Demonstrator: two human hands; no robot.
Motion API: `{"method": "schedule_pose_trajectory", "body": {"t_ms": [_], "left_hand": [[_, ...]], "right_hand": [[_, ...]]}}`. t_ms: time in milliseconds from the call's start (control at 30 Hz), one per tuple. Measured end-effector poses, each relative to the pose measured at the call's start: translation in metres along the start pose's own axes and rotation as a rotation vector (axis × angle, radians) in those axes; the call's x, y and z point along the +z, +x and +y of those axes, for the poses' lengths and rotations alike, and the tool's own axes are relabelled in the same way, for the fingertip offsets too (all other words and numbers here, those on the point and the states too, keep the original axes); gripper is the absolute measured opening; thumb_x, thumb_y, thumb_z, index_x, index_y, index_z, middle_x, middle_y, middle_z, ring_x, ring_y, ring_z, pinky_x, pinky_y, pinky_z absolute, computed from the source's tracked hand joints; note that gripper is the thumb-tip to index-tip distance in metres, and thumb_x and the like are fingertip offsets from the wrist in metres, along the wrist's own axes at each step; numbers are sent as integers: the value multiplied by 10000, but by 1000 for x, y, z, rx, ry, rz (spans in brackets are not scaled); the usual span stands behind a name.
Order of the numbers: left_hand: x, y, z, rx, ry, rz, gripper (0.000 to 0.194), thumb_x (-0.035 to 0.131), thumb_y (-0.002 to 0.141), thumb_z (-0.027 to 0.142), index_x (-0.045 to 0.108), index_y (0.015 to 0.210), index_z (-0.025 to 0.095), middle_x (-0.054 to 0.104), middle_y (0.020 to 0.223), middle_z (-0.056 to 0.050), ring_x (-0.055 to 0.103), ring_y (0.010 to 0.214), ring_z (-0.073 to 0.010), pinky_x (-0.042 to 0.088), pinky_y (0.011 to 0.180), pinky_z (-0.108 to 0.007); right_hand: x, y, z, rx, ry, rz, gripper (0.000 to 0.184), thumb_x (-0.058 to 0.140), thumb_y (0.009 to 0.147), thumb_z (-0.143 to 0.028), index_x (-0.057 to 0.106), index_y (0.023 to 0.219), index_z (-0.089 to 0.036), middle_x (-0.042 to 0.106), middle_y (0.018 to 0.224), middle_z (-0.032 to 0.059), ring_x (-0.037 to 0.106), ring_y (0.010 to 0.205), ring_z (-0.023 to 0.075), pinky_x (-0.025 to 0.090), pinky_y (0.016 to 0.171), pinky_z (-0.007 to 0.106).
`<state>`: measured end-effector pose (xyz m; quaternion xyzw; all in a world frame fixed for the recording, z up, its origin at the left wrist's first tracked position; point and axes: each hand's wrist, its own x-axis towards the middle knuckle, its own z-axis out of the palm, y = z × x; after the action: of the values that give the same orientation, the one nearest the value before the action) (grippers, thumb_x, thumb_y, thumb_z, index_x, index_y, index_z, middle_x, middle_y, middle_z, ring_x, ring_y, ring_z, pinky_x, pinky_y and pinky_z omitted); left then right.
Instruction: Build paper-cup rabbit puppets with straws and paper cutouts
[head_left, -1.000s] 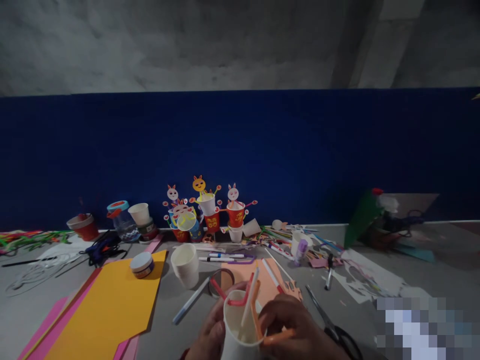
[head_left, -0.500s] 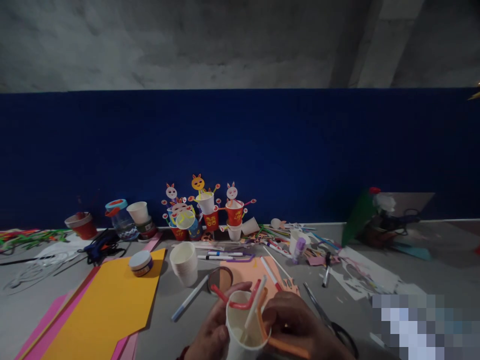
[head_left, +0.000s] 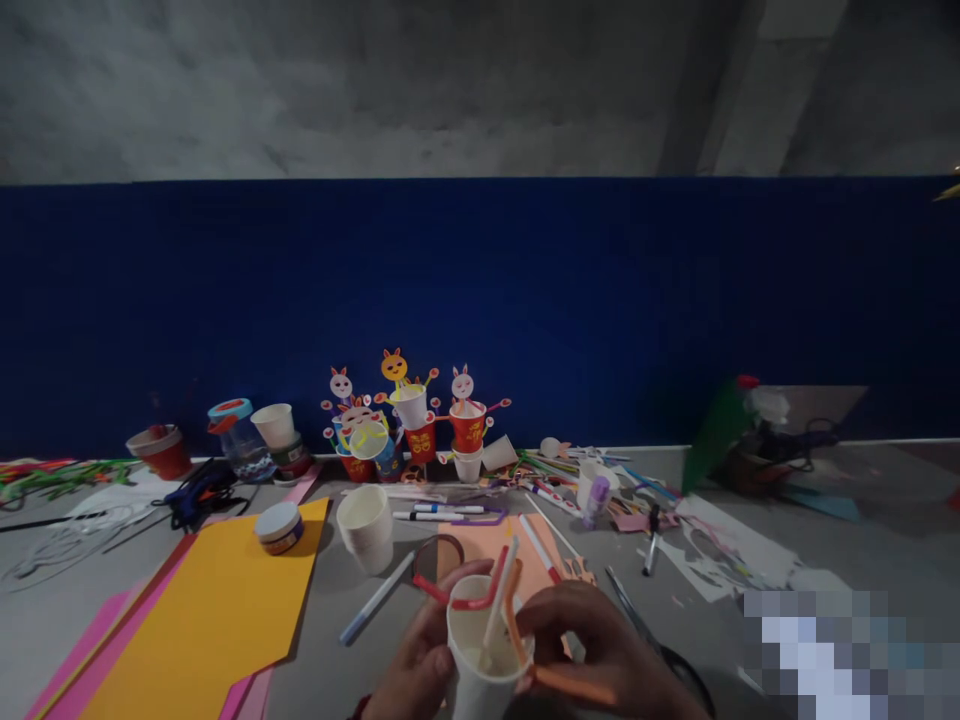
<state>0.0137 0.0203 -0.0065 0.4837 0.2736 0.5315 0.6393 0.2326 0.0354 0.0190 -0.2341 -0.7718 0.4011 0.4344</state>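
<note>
Low in the head view, my left hand [head_left: 420, 655] is wrapped round the left side of a white paper cup [head_left: 480, 690]. A red bent straw [head_left: 472, 603] passes through the cup's far left wall. A white straw [head_left: 501, 590] stands up from inside the cup, leaning right. An orange straw [head_left: 513, 610] runs down at the cup's right rim, and an orange length sticks out to the right below my fingers. My right hand [head_left: 577, 635] is closed on the orange straw at that rim; its fingertips are partly hidden.
Scissors [head_left: 637, 610] lie right of my right hand. Left are a blue-capped marker [head_left: 379, 597], stacked paper cups [head_left: 366, 530], a tape roll [head_left: 442, 560] and yellow paper [head_left: 202, 610] under a small jar [head_left: 279, 527]. Behind stand cup figures [head_left: 409, 410] and a glue stick [head_left: 596, 502].
The cup and both hands have shifted slightly left and up. The straws inside the cup tilt a little differently; both hands keep their hold.
</note>
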Motion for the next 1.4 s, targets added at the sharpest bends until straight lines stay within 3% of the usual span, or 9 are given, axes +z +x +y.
{"method": "schedule_pose_trajectory", "body": {"t_ms": [133, 300, 433, 567, 800, 933, 1033, 1200, 1400], "left_hand": [[2, 3, -7, 44, -51, 69, 705, 861, 617, 580, 728, 1226, 250, 723, 1243, -123, 617, 1165, -384, 503, 969, -378], [3, 7, -16, 87, -119, 108, 709, 868, 641, 535, 673, 1262, 253, 718, 1188, -105, 615, 1139, -361, 491, 910, -357], [-8, 14, -32, 95, -168, 97, 655, 892, 638, 459, 671, 1225, 268, 735, 1107, -83, 648, 1051, -321, 487, 824, -316], [-19, 18, -46, 90, -190, 14, 609, 896, 630, 446, 683, 1176, 280, 743, 1001, -54, 672, 955, -293, 484, 804, -316], [-16, 12, -39, 69, -165, -30, 568, 806, 739, 448, 656, 1253, 257, 730, 1041, -71, 654, 984, -289, 443, 846, -336], [-17, 14, -40, 48, -152, -69, 568, 819, 727, 459, 670, 1242, 269, 731, 1041, -52, 646, 987, -257, 434, 836, -294], [-19, 14, -42, 55, -149, -77, 544, 818, 730, 443, 681, 1231, 281, 732, 1030, -41, 649, 952, -241, 441, 826, -287], [-21, 12, -37, -32, -123, -86, 597, 819, 718, 432, 669, 1272, 267, 722, 1161, -94, 625, 1116, -353, 421, 983, -410], [-23, 12, -31, -99, -81, -118, 588, 824, 720, 467, 676, 1269, 320, 721, 1199, -70, 604, 1178, -361, 409, 1017, -412]], "right_hand": [[5, -3, 16, 133, 311, 23, 478, 803, 778, -487, 689, 1156, -217, 663, 661, -14, 600, 508, 113, 484, 526, 219], [12, -7, 29, 132, 470, 130, 599, 833, 758, -460, 618, 1279, -259, 630, 727, -24, 598, 617, 123, 473, 600, 236], [17, -8, 41, 192, 500, 229, 548, 841, 747, -474, 660, 1222, -268, 544, 724, -43, 525, 645, 111, 428, 590, 215], [19, -9, 52, 213, 485, 235, 561, 864, 701, -510, 700, 1170, -251, 568, 761, -21, 520, 666, 119, 414, 584, 220], [17, -14, 66, 296, 357, 289, 535, 916, 587, -541, 785, 979, -201, 664, 796, 25, 584, 644, 139, 453, 615, 259], [10, -12, 61, 318, 309, 186, 503, 875, 610, -590, 782, 898, -188, 668, 774, 29, 598, 659, 159, 458, 618, 266], [8, -10, 55, 289, 272, 183, 482, 837, 638, -615, 754, 850, -190, 649, 753, 16, 581, 679, 160, 443, 636, 263], [5, -9, 54, 242, 290, 114, 475, 845, 625, -618, 699, 772, -191, 611, 725, 2, 545, 670, 158, 427, 630, 262], [-3, -5, 52, 233, 274, 63, 527, 845, 580, -670, 746, 793, -198, 611, 736, 0, 539, 675, 164, 441, 666, 277]]}}
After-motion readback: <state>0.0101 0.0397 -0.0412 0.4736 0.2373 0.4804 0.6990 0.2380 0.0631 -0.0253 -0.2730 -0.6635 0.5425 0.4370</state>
